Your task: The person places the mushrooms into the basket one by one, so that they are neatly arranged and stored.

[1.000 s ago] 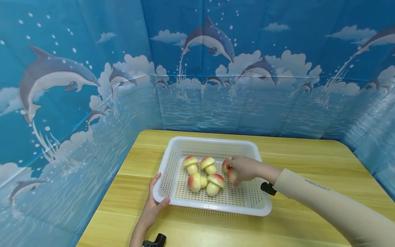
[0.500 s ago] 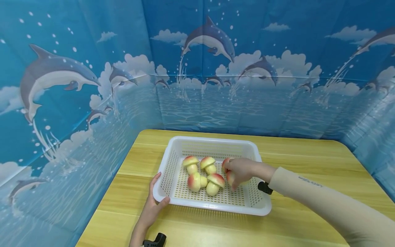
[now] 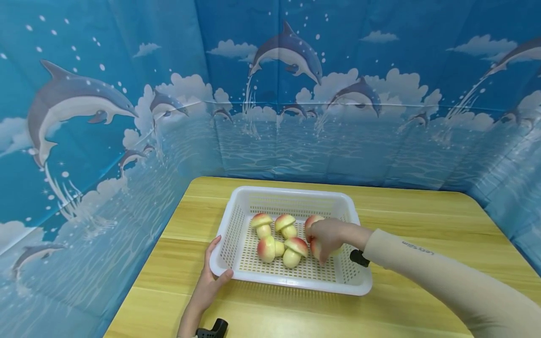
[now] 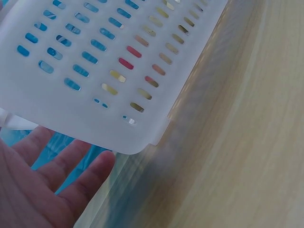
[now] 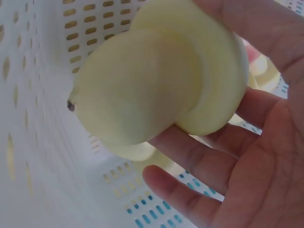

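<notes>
A white slotted plastic basket [image 3: 287, 281] holds several toy mushrooms with yellow stems and red-flushed caps. My left hand [image 3: 208, 284] holds its near left corner, thumb on the rim and fingers along the outside. In the left wrist view, the fingers [image 4: 85, 183] lie at the edge of the basket wall [image 4: 85, 109]. Inside the basket's right half, my right hand [image 3: 330, 235] grips a toy mushroom [image 5: 137, 85] by the cap, its pale stem pointing toward the basket wall. A second mushroom [image 5: 133, 151] shows partly hidden below it. Another red cap [image 3: 313, 220] peeks out beyond the hand.
In the basket's left half lie other mushrooms, including a tilted one [image 3: 266, 249] and one with a broad cap [image 3: 296, 251]. The basket stands on a yellow wood-grain table [image 3: 414, 220]. Behind hangs a blue dolphin-print curtain [image 3: 270, 141].
My right hand and sleeve have shifted slightly left within the basket, the fingers closing lower over the mushrooms. The left hand and basket stay put.
</notes>
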A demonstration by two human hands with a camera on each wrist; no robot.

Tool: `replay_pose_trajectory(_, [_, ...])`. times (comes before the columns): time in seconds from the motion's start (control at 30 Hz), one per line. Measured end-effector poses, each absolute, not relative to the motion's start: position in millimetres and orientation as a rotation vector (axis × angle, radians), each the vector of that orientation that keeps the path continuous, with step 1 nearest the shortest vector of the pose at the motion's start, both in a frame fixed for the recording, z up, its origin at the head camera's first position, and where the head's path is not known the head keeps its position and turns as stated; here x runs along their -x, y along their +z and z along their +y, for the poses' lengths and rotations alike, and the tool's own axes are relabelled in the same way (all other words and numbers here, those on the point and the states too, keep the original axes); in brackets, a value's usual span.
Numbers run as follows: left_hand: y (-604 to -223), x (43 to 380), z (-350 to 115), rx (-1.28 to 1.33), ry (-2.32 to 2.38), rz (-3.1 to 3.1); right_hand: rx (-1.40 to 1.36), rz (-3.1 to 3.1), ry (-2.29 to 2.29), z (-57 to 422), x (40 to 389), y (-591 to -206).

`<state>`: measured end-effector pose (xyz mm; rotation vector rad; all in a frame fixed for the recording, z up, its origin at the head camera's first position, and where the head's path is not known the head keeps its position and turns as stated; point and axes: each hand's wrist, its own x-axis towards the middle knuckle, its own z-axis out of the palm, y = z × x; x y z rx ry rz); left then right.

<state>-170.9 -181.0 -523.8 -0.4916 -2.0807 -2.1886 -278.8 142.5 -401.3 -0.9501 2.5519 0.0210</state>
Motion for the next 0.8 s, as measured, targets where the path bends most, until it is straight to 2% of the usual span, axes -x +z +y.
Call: replay_pose_trajectory(0.8, [-523.0,170.1,-180.9,0.478,-2.178,-2.098,0.946,2.548,0.073,136.1,277.7,-413.3])
